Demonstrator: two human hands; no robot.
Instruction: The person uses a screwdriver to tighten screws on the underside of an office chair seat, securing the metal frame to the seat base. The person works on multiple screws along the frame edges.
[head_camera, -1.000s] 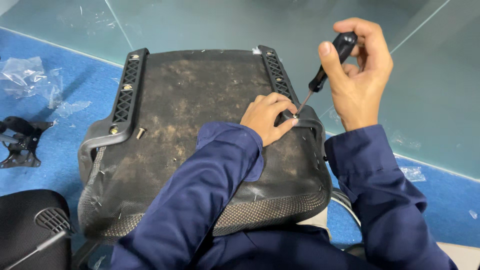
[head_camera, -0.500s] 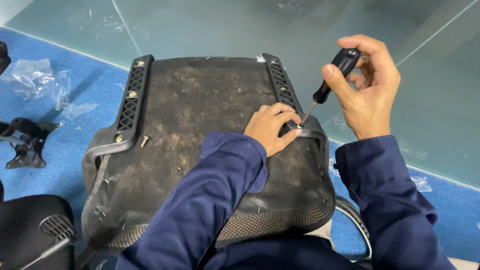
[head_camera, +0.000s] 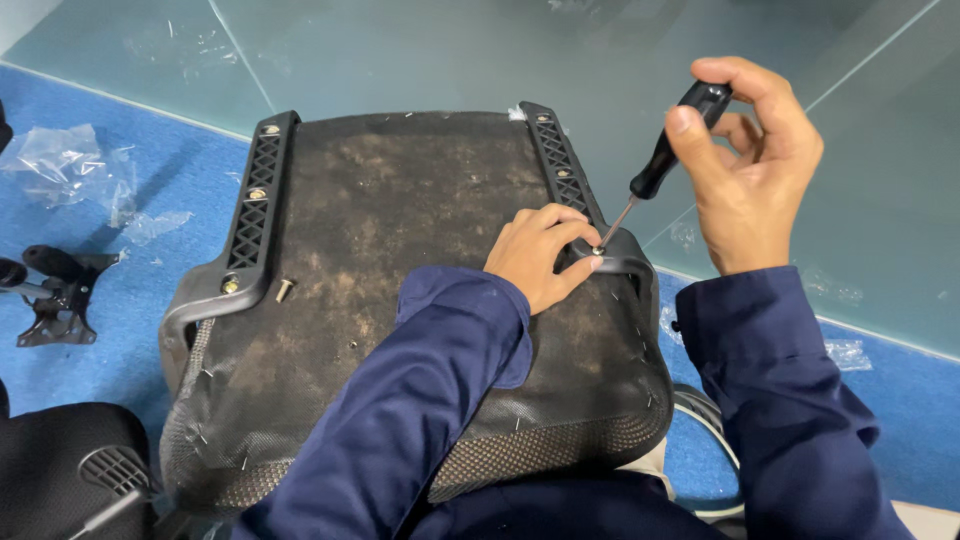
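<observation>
Over the last second we see our right hand (head_camera: 748, 165) climb higher above the upturned chair seat (head_camera: 400, 290), its fingers working round the black screwdriver (head_camera: 662, 158) handle, thumb now laid across the top. The tip has settled onto the screw (head_camera: 598, 250) at the right bracket (head_camera: 580, 190). Our left hand (head_camera: 540, 255) has slid nearer it, fingertips now pinching beside the tip. The view has drifted slightly, so the seat sits lower.

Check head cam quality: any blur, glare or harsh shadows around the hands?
Head view: sharp, no motion blur on the right hand, screwdriver or left hand. Lighting soft and even, shadows faint. Mild reflections on the glass panel, nothing blown out. Slight wide-angle stretch at the edges.
</observation>
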